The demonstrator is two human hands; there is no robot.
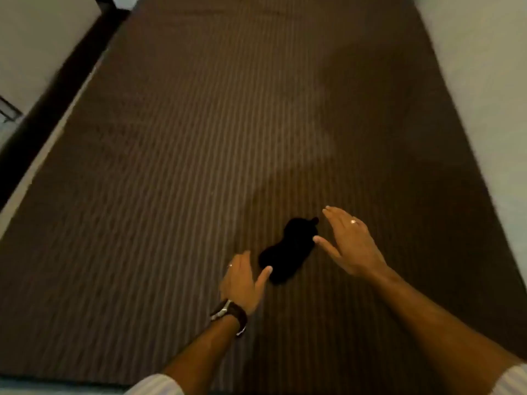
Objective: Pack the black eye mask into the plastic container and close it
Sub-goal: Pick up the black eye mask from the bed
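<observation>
The black eye mask [286,250] lies flat and slanted on a brown striped surface [199,138], below the middle of the view. My left hand [242,280] is at the mask's lower left end, fingers apart, its thumb tip touching the mask's edge. My right hand [350,243] hovers at the mask's upper right end, open, thumb near the edge. Neither hand holds anything. No plastic container is in view.
The brown striped surface stretches far ahead. Pale walls or panels [484,81] flank it on the right and on the left, where a dark strip [57,89] runs along its edge. A watch sits on my left wrist [228,312].
</observation>
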